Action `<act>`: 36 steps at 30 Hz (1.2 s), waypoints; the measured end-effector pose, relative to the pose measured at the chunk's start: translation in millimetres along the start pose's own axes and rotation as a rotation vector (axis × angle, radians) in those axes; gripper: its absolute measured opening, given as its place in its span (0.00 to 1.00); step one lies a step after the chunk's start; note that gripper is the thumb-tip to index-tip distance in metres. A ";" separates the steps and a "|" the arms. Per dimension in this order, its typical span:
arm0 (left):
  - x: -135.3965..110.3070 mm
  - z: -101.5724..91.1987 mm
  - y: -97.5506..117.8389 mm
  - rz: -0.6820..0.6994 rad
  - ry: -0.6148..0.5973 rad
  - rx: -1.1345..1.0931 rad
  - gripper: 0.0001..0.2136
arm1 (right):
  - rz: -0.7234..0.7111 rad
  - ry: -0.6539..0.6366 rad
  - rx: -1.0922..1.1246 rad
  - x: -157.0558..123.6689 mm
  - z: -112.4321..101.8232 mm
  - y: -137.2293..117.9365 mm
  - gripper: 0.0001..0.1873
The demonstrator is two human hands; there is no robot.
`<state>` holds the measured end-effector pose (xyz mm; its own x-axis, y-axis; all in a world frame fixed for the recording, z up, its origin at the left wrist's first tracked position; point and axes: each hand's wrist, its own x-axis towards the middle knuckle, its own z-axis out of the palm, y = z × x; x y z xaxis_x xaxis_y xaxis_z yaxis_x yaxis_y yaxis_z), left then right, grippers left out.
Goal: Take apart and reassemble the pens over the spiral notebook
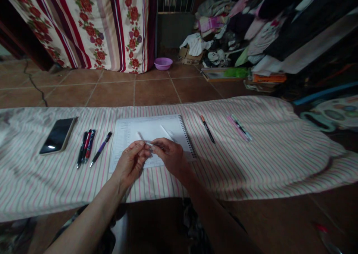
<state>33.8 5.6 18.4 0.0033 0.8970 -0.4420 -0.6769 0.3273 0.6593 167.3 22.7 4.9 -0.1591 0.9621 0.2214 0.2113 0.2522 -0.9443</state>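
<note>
Evidently both arms come in from below the near edge of the desk [279, 160], the left forearm [95, 209] slanting inward from one side and the right forearm [207, 205] from the other, so that the hands meet over the notebook [123, 127]. The left hand [133, 160] has its thumb on top and its fingers curled under; the right hand [171, 155] is turned knuckles up, wrist bent inward, thumb toward the left. Each grip is closed at the fingertips on a slim white piece [148, 143], which sits between the two hands above the notebook's nearer part. A white stick [167, 132] lies on the page, just beyond the right hand. Toward the desk's left end are a phone [57, 135], a cluster of pens [86, 147] and a purple-and-black pen [101, 149]. Right of the spiral binding [187, 136] lie an orange-and-black pen [207, 129] and, nearer the right end, a pink pen [237, 128] beside a pale pen [241, 127].
</note>
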 end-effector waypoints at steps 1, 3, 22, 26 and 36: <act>0.0 -0.1 -0.2 -0.001 0.000 -0.001 0.04 | -0.005 0.002 -0.014 -0.1 -0.3 -0.8 0.05; 0.3 -0.7 -0.7 -0.004 -0.003 -0.002 0.05 | -0.020 0.006 -0.036 -0.3 -0.8 -2.0 0.05; 1.5 -0.1 -6.1 0.008 0.006 0.056 0.04 | -0.045 0.042 -0.095 -0.2 2.1 3.0 0.06; 2.4 0.4 -6.7 -0.005 0.013 0.040 0.05 | -0.070 0.031 -0.093 -0.5 2.0 3.0 0.04; 4.4 -0.5 -5.1 -0.076 0.089 -0.106 0.09 | -0.027 0.018 -0.031 -1.0 5.1 4.6 0.06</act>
<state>36.9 7.8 12.8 -0.0042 0.8393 -0.5436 -0.7512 0.3562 0.5557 163.5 22.3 -0.9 -0.1482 0.9564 0.2516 0.2364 0.2813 -0.9300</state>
